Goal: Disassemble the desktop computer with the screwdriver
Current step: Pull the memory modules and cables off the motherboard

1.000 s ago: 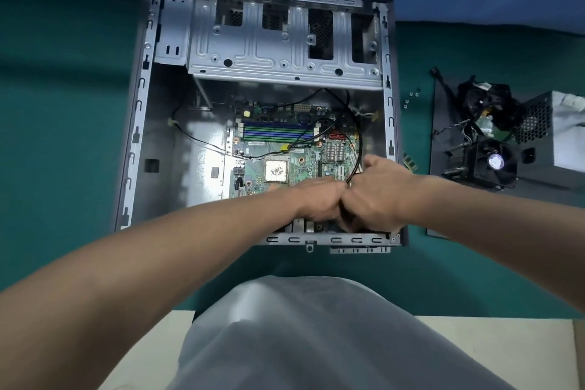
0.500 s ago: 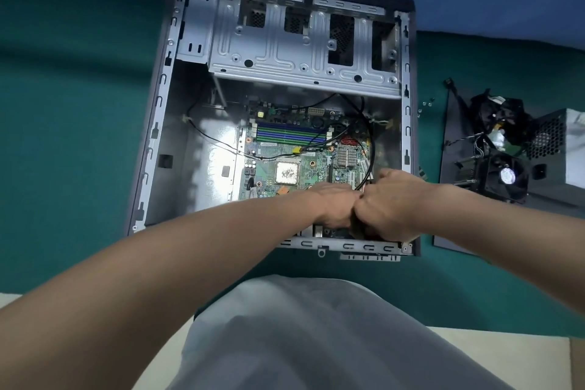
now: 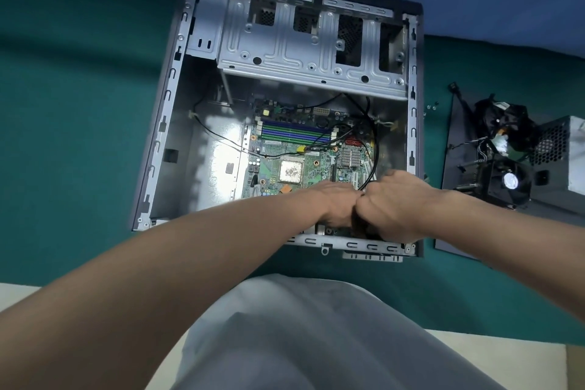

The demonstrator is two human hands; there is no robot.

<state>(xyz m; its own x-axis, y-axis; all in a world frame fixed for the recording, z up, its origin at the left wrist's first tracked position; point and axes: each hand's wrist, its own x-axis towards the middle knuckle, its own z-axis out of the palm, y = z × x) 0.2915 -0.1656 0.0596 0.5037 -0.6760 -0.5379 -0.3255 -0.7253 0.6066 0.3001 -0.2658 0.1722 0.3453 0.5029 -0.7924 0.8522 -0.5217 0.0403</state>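
The open desktop case lies flat on a green table, its green motherboard and bare CPU exposed. Both hands meet knuckle to knuckle over the board's near right corner, just inside the case's near rim. My right hand is a fist curled round a dark handle, which seems to be the screwdriver; its tip is hidden. My left hand presses against the right one, back up, with its fingers bent down out of sight. A black cable runs down to the hands.
The metal drive cage fills the far half of the case. To the right lie a black panel, a fan cooler, a grey power supply, a cable bundle and a few loose screws.
The view has shifted, so the case sits further right and lower in frame. Both hands stay pressed together at the same near right corner of the board.
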